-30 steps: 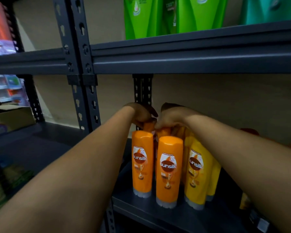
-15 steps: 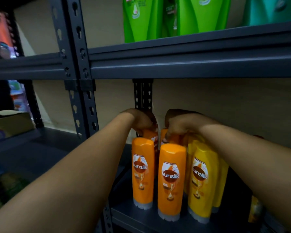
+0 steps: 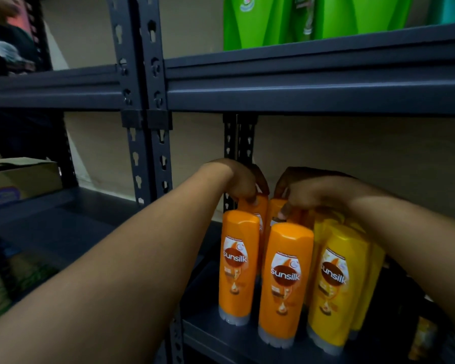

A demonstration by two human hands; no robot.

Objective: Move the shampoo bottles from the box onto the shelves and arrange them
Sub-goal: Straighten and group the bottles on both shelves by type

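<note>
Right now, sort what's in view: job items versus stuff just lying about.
Job:
orange bottles, two back ones gripped by the left hand and right hand
yellow bottles
shelf

Lying about:
green pouches
cardboard box

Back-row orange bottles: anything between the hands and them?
Nothing visible. The left hand and right hand reach over the front orange bottles and already grip the tops of the back-row orange bottles.
</note>
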